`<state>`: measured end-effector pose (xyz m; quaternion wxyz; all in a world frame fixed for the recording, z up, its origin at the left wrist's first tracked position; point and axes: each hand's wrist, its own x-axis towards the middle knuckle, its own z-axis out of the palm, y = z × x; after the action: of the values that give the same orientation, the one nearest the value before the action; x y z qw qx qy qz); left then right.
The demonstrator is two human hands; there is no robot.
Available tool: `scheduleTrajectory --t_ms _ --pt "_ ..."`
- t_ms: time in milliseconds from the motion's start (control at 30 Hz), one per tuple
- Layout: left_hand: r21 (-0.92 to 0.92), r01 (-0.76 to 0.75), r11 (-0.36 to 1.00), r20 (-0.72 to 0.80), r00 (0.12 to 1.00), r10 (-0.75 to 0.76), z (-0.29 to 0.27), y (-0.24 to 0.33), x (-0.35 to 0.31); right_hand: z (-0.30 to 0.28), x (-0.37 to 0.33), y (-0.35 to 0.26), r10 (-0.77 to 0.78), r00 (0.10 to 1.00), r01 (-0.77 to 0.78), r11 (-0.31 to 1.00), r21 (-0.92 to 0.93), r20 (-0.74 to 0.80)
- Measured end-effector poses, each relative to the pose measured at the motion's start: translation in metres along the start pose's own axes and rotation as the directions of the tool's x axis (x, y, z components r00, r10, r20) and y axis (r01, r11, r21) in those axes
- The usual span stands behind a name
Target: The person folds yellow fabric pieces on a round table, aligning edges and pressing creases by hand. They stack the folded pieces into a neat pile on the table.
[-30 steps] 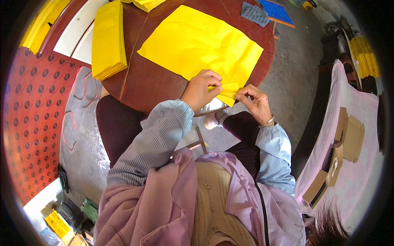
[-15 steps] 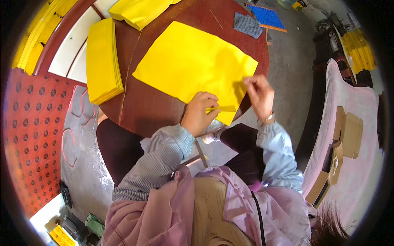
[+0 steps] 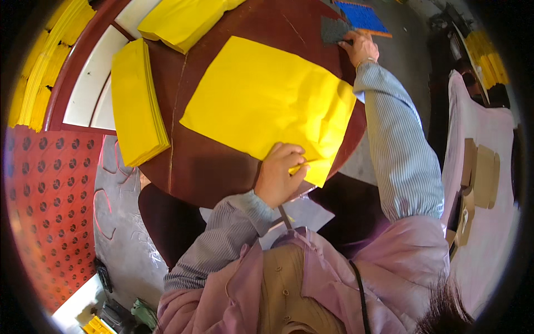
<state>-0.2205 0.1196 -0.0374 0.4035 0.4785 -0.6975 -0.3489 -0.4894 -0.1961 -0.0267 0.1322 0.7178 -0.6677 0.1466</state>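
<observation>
A yellow sheet (image 3: 267, 94), which looks like soft cloth, lies on a round dark red table. My left hand (image 3: 282, 173) is closed on its near edge, where a small fold shows between thumb and fingers. The sheet's near right corner sticks out past that hand. My right hand (image 3: 361, 47) is stretched to the table's far right edge. Its curled fingers touch the right side of a small dark grey textured cloth (image 3: 332, 30). Whatever is between those fingertips is hidden. A blue flat piece with an orange edge (image 3: 364, 18) lies just beyond the right hand.
To the left, a thick stack of folded yellow pieces (image 3: 136, 103) sits near the table edge. Another yellow pile (image 3: 186, 22) lies behind it. More yellow bundles (image 3: 41, 72) are at the far left. Opened cardboard boxes (image 3: 485, 175) lie on a pink-covered surface at right.
My right hand has left the sheet's right side and reached far forward to the grey cloth. My left hand keeps hold of the sheet's near edge. The view has shifted slightly.
</observation>
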Motion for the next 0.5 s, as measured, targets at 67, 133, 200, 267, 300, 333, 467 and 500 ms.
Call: scheduleTrajectory --t_ms 67,133,200,267,300,333,467,500 --pt "-0.009 -0.007 1.0 -0.015 1.0 0.007 0.0 0.0 0.0 -0.012 -0.02 -0.007 0.028 0.973 -0.011 0.997 0.074 -0.228" --pt "-0.012 -0.009 1.0 -0.008 1.0 0.009 0.001 -0.001 0.0 -0.039 -0.065 -0.01 0.097 0.987 -0.021 0.866 0.5 -0.127" --pt "-0.001 -0.015 1.0 -0.01 1.0 0.015 0.002 -0.002 0.0 -0.074 -0.132 -0.015 0.117 0.993 -0.056 0.629 0.776 -0.023" --pt "0.009 -0.019 1.0 -0.001 1.0 0.019 0.002 -0.004 0.001 -0.108 -0.209 -0.025 0.023 1.0 -0.022 0.497 0.867 0.012" --pt "0.016 -0.024 1.0 0.001 1.0 0.024 0.002 -0.005 0.001 -0.124 -0.242 -0.028 -0.076 0.997 0.032 0.461 0.887 0.003" --pt "0.014 -0.029 0.999 0.004 1.0 0.029 0.002 -0.006 0.002 -0.135 -0.269 -0.033 -0.166 0.985 0.048 0.501 0.864 0.042" --pt "0.024 0.031 0.999 0.031 0.999 -0.032 0.003 -0.008 0.003 -0.144 -0.307 -0.046 -0.429 0.903 0.26 0.596 0.76 0.028" --pt "0.02 0.046 0.999 0.036 0.998 -0.046 0.003 -0.008 0.003 -0.143 -0.306 -0.046 -0.468 0.884 0.323 0.585 0.744 -0.015"
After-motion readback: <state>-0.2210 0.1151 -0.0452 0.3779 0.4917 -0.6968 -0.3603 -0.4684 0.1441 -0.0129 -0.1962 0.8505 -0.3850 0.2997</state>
